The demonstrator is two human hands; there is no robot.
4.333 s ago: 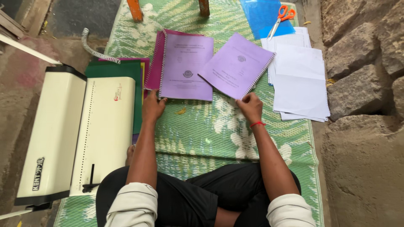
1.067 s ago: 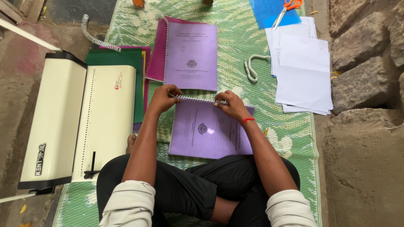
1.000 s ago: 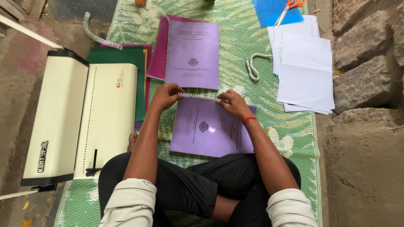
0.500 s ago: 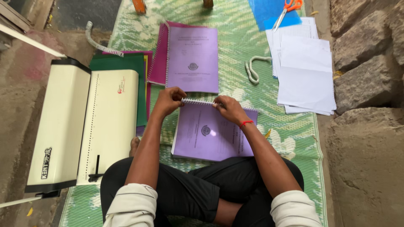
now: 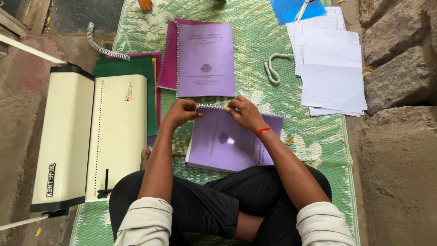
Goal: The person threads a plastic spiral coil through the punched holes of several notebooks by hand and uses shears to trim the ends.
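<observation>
A purple-covered booklet (image 5: pixel 230 145) lies on the green patterned mat (image 5: pixel 318 150) just in front of my crossed legs. A white spiral binding coil (image 5: pixel 214 107) runs along its far edge. My left hand (image 5: pixel 181 112) pinches the left end of that coil. My right hand (image 5: pixel 243 112), with a red thread at the wrist, grips the coil near its middle. Beyond my hands lies a stack of bound purple and magenta booklets (image 5: pixel 200 59).
A cream spiral binding machine (image 5: pixel 88 136) stands at my left, partly over green cover sheets (image 5: pixel 132 73). White punched sheets (image 5: pixel 330 68) lie at the right by stone blocks (image 5: pixel 398 59). A loose coil (image 5: pixel 273 68), another coil (image 5: pixel 102 45), scissors (image 5: pixel 302 10) on a blue sheet (image 5: pixel 287 9).
I pulled one purple booklet from the far stack toward my legs and set it flat. Both hands moved from the stack's edge onto its coil and have stayed there over the last second.
</observation>
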